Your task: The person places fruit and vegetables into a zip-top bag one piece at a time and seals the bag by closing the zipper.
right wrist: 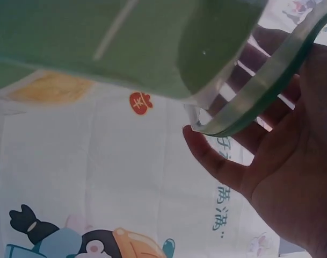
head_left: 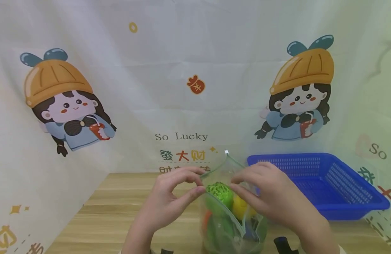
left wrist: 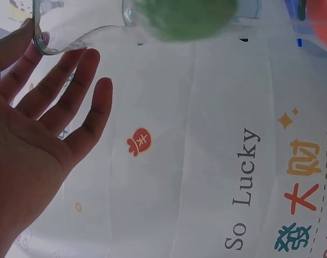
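A clear zip bag [head_left: 226,211] with a green-edged mouth stands upright on the table, its mouth spread apart. Inside are a bumpy-topped green vegetable [head_left: 219,192], a yellow piece [head_left: 241,208], something orange-red [head_left: 207,218] and darker green pieces low down. My left hand [head_left: 173,197] pinches the left side of the rim between thumb and fingers, the other fingers loosely bent. On the opposite side, my right hand [head_left: 273,194] holds the rim with thumb and fingertips. In the right wrist view the green rim [right wrist: 276,91] crosses in front of its fingers.
A blue perforated plastic basket [head_left: 350,208] stands to the right, behind my right forearm. The wood-grain table [head_left: 119,211] spreads leftward from the bag. A printed white cloth [head_left: 239,91] hangs at the back and sides. A small white slider [head_left: 226,152] sits at the bag's far corner.
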`<state>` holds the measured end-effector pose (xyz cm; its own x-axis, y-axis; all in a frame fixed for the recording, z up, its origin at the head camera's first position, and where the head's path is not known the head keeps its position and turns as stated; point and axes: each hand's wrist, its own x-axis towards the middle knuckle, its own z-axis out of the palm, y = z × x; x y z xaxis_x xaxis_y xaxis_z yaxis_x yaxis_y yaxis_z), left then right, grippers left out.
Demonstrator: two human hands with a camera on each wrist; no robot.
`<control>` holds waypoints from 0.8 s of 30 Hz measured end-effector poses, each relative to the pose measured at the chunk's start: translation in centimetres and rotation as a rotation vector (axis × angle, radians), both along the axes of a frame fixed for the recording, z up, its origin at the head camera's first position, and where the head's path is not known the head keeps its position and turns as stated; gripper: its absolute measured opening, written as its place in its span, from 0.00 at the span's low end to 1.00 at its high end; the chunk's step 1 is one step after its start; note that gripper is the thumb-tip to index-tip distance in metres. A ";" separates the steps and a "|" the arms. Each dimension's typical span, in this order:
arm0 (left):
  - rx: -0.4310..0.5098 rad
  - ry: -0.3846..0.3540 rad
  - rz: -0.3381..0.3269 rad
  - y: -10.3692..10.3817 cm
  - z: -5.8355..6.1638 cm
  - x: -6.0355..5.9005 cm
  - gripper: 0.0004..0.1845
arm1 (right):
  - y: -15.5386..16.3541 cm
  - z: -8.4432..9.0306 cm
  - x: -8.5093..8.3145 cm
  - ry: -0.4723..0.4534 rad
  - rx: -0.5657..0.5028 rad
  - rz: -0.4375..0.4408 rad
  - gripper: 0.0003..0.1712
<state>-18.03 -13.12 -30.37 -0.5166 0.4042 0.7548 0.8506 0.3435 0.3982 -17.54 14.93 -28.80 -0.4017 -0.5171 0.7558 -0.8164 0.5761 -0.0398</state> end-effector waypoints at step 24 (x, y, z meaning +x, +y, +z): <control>0.155 -0.246 -0.111 -0.3 -0.8 -1.0 0.12 | -1.0 -4.0 3.3 0.207 0.421 0.454 0.11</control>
